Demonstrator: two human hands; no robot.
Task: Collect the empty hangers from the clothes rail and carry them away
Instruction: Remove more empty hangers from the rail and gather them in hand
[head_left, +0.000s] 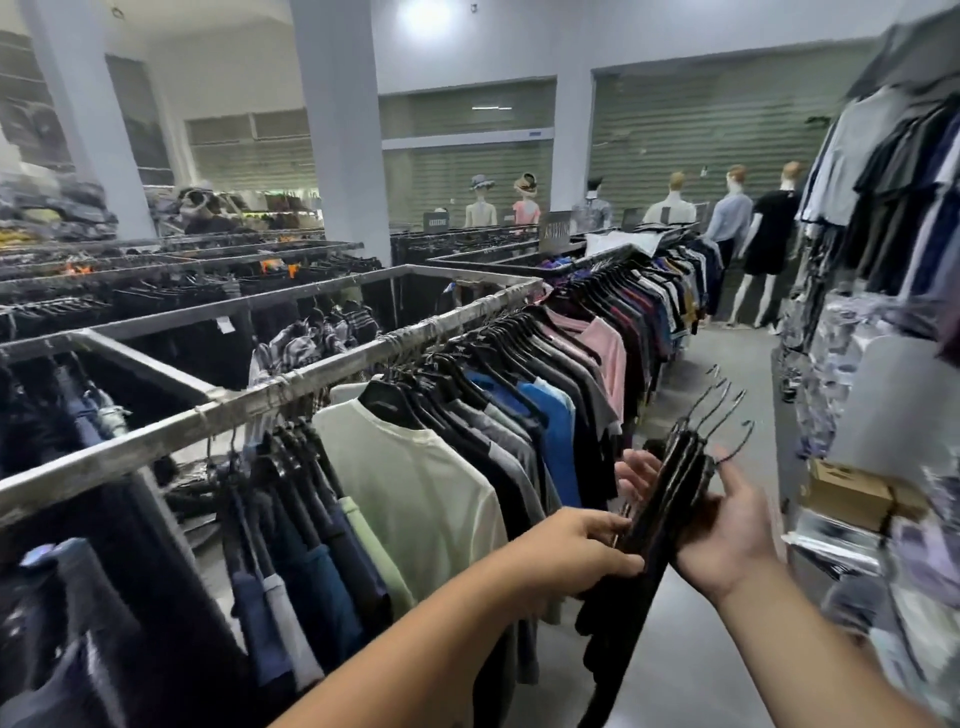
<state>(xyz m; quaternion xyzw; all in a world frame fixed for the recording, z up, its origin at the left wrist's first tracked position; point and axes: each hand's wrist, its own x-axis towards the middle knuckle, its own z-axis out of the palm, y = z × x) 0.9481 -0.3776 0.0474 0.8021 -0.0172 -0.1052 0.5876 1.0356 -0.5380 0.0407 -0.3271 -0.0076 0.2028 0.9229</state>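
A stack of black hangers (670, 488), their wire hooks fanned out up and away from the person, sits between the two hands, clear of the clothes rail (291, 387) and just to the right of the hanging shirts. The right hand (727, 535) cups the stack from below and behind, palm up, fingers spread along the far side, so it bears the weight without being fully closed round it. The left hand (587, 551) comes in from the near side, its fingers pinched on the lower edge of the bundle, seemingly squaring the hangers together. Both hands are thus clamped on the same stack, close to each other. Just left of the left hand hangs a pale green T-shirt (415, 488), with grey, blue and pink tops running away along the rail beyond it and dark trousers nearer the person. Whether any bare hangers remain among these garments cannot be told; the hooks on the rail are too crowded. To the right of the right hand stand a cardboard box (852, 493) and another rack of clothes, and the floor of the aisle runs ahead toward a row of mannequins. The gathering step looks largely in hand, judging by the stack. The next move calls for tightening the grip so the hooks stay aligned, then turning down the aisle without snagging them on the shirts.
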